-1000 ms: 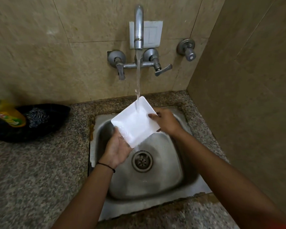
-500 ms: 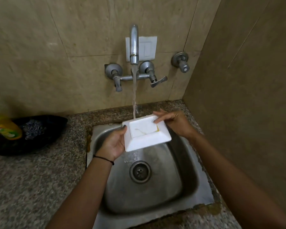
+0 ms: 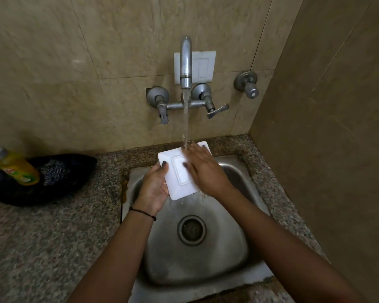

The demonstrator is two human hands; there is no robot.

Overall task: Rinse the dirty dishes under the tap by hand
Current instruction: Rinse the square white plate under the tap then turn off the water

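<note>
A white square plate (image 3: 177,173) is held upside down over the back of the steel sink (image 3: 239,248), its raised base ring facing up. My left hand (image 3: 154,189) grips the plate's left edge, thumb on top. My right hand (image 3: 202,168) lies flat on the plate's underside with the fingers spread, under the stream. Water runs from the tap (image 3: 186,62) and lands on my right hand's fingers at the plate's far edge. My right hand hides the right half of the plate.
A yellow dish-soap bottle (image 3: 18,169) lies in a black bowl (image 3: 53,189) with a steel scrubber (image 3: 53,172) on the granite counter (image 3: 42,248) to the left. The drain (image 3: 191,230) sits mid-basin. Tiled walls close the back and right side.
The plate went from tilted to base up and level. My right hand moved from its far edge onto the underside, under the water. The camera tilted, so the scene sits lower in view.
</note>
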